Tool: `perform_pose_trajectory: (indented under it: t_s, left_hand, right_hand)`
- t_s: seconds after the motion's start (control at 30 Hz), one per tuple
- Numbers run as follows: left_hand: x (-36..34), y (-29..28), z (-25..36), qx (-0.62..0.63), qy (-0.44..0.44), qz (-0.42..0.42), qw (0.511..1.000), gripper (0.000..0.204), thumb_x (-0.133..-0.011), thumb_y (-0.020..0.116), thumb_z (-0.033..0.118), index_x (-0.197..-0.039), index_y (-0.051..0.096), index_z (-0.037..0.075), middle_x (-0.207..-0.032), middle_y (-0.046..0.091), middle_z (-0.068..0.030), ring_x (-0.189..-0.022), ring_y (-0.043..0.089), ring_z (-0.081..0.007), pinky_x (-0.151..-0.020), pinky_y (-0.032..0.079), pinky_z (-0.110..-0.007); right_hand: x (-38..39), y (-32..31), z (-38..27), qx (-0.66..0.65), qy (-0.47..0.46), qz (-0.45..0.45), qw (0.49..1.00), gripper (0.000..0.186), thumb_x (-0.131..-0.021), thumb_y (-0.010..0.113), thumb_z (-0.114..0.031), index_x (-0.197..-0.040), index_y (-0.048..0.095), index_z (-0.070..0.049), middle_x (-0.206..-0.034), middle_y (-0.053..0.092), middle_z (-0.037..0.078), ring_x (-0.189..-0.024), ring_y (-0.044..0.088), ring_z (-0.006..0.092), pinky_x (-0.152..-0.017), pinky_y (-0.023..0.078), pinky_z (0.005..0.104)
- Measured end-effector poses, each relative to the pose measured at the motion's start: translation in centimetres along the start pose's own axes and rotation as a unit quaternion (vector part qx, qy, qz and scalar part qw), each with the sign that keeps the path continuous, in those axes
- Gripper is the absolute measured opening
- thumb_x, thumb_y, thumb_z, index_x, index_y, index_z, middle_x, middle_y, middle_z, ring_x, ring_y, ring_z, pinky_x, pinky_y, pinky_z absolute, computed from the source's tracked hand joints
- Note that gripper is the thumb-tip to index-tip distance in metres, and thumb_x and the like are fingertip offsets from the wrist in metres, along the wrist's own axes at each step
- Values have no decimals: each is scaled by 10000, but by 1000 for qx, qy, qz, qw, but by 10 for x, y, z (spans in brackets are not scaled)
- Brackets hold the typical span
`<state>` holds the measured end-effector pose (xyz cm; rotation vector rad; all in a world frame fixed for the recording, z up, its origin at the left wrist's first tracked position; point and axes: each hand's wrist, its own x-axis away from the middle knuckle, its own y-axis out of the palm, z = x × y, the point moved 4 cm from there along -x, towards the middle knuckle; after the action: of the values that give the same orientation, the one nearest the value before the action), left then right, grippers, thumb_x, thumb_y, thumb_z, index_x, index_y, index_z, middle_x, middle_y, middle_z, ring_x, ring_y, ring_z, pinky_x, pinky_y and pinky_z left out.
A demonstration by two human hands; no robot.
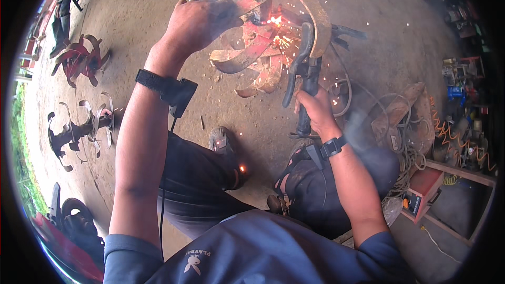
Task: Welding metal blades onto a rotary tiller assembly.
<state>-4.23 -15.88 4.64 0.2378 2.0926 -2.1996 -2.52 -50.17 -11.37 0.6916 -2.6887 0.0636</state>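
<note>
Sparks burst just beyond our two grips, from a glowing spot on the rotor, which stands on the floor ahead of us and mostly between the hands. Our left hand grasps the end of a flat blade, probably to steady the rotor, and that hold seems chosen to leave some metal between fingers and heat, though its fingertips are hidden. Our right hand is wrapped round the handle of the black tool, whose far end points up from the grip toward the glow; we judge that the long body lets us work there with the fingers lower down. A hose loops to the right of that grip, perhaps to give the wrist free play. Our legs spread below both grips, likely for a stable seat, yet an orange spark sits by one shoe. Well left of the left grip lie a small rotor and a dark rotor, apparently set aside out of our way.
</note>
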Motion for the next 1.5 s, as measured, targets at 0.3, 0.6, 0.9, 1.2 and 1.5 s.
perform_pose_trajectory:
  t_s: [0.3,0.6,0.9,1.2,1.5]
  left_hand:
    - [0,19,-17,18,28,38,999,330,-1062,609,269,-1372,724,260,-1307,764,-17,-1212,712,-244,-1027,570,-433]
    - [0,-1,2,6,22,27,999,347,-1030,634,495,-1198,696,198,-1049,769,-63,-1069,717,-339,-916,550,-519]
    - [1,-4,1,37,-2,29,999,425,-1018,636,587,-1167,750,206,-1050,779,-70,-1080,726,-336,-944,536,-530]
    - [0,-10,5,28,6,44,999,425,-1004,668,563,-1128,766,168,-1000,778,-91,-1028,746,-333,-904,579,-488]
    - [0,-11,5,37,5,42,998,423,-996,673,559,-1135,764,170,-1013,775,-99,-1033,742,-341,-899,575,-493]
  right_hand:
    - [4,4,-8,6,13,0,1000,61,-942,686,-43,-979,639,-36,-782,651,43,-615,650,149,-577,558,324]
    - [3,3,-10,-21,3,-1,1000,82,-948,699,-129,-950,639,-72,-779,606,-13,-651,608,120,-602,490,322]
    - [0,4,-6,-24,22,-6,999,99,-914,717,-136,-915,641,-73,-774,629,9,-641,623,139,-590,482,332]
    - [1,5,-8,-35,24,-1,999,79,-912,704,-114,-920,636,-74,-759,623,19,-618,618,154,-595,494,338]
    - [-2,-2,-25,295,-155,70,940,80,-920,653,-45,-994,625,-35,-735,625,39,-619,625,147,-597,548,350]
